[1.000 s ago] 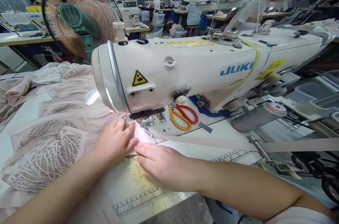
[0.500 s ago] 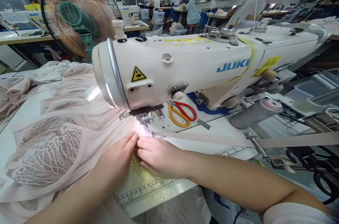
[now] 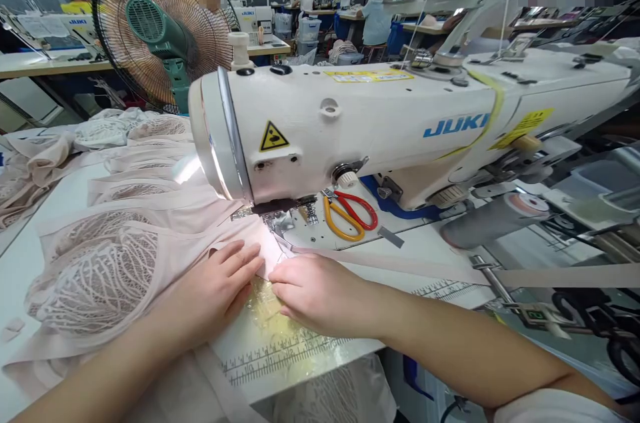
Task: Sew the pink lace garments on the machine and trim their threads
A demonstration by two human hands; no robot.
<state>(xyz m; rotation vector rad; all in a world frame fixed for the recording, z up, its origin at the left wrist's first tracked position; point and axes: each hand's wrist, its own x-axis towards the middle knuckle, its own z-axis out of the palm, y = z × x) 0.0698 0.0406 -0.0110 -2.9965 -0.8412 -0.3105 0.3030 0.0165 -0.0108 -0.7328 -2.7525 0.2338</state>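
Pale pink bras with lace cups (image 3: 107, 276) lie in a joined row on the left of the table. The fabric of the nearest one runs under the head of a white sewing machine (image 3: 300, 136). My left hand (image 3: 217, 286) rests on this fabric, its fingers stretched out towards the presser foot (image 3: 283, 221). Beside it, my right hand (image 3: 313, 293) has its fingers curled and pinched at the bra's edge, just in front of the foot. A narrow pale elastic band (image 3: 400, 264) stretches from the needle area to a metal guide (image 3: 487, 273) on the right.
Thread snips (image 3: 350, 215) with red and yellow handles lie on the machine bed. A grey thread cone (image 3: 493, 223) lies on the right. A printed ruler (image 3: 280, 353) follows the table's front edge. Behind the machine stand a large fan (image 3: 160, 29) and other workers' stations.
My left hand has loosened from its pinch next to the right hand, moving slightly left with its fingers spread on the fabric. My right hand stays at the edge. The whole view has shifted slightly.
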